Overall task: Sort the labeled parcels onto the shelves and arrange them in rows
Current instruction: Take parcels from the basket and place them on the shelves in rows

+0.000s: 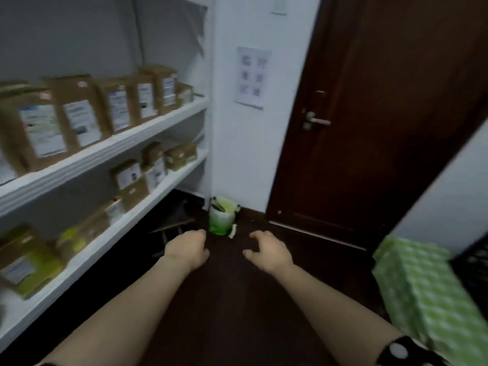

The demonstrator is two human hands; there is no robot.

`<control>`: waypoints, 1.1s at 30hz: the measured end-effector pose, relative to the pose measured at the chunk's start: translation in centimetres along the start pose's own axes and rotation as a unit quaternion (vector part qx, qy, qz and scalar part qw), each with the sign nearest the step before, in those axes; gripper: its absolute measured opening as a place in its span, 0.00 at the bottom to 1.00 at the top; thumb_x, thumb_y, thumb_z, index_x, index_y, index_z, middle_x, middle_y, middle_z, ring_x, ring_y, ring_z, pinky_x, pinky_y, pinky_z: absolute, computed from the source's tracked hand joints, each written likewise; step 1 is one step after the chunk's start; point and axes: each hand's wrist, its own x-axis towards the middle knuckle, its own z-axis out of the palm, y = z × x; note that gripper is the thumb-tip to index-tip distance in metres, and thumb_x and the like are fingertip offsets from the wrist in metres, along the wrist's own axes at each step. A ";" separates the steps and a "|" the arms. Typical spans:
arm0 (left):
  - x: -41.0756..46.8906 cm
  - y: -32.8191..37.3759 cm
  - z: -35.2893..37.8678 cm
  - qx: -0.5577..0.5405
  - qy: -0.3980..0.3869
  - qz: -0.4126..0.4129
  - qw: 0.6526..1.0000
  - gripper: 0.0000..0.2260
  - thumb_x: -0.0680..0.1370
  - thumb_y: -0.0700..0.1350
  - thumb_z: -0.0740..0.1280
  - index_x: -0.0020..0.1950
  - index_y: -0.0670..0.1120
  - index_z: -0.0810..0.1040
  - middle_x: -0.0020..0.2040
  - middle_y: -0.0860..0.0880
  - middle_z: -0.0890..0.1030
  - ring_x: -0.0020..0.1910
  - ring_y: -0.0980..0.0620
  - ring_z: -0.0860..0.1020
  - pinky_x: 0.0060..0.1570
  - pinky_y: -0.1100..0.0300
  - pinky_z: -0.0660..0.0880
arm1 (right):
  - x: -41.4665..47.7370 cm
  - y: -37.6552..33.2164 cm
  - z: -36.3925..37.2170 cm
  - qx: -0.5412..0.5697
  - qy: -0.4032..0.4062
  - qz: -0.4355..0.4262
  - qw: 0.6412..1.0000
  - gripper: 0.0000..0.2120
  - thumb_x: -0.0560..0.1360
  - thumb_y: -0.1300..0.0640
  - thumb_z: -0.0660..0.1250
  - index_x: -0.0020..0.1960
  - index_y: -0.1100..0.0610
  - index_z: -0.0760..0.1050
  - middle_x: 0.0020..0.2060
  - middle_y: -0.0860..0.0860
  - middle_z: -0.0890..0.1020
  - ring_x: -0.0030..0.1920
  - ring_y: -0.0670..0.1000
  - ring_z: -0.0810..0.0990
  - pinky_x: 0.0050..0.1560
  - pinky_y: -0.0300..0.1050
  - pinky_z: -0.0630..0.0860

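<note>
Brown cardboard parcels with white labels (79,120) stand in a row on the upper white shelf (111,149) at the left. The lower shelf (148,199) holds more labeled parcels (129,180), some with yellow-green wrapping (29,260) nearer me. My left hand (188,248) and my right hand (266,249) reach forward over the dark floor, both empty with loosely curled fingers. Neither hand touches a parcel. The whole view is blurred.
A green and white bag (221,215) stands on the floor at the wall corner. A dark brown door (369,114) with a metal handle (315,120) is at the right. A green checked box (427,291) sits at the right edge.
</note>
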 end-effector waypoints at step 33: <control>4.9 85.9 17.1 0.096 -0.089 0.490 0.862 0.16 0.79 0.50 0.60 0.66 0.47 0.70 0.60 0.47 0.77 0.57 0.49 0.76 0.47 0.57 0.74 | -25.6 72.5 -23.8 0.188 0.280 0.468 0.817 0.17 0.77 0.54 0.65 0.64 0.56 0.72 0.58 0.53 0.78 0.57 0.53 0.77 0.55 0.45 0.74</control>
